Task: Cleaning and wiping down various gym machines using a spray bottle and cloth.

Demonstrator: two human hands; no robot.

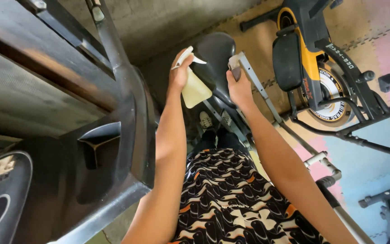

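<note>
Left hand (pixel 179 72) grips a spray bottle (pixel 194 86) aimed at the seat (pixel 215 54); right hand (pixel 239 86) clutches a cloth (pixel 234 63) (pressed against the seat's edge).

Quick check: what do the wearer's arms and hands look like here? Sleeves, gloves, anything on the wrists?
Both forearms are bare to the frame edge, with no sleeves showing. The left hand and right hand have no gloves, and no watch, band or ring is visible. The fingers are bare.
</note>
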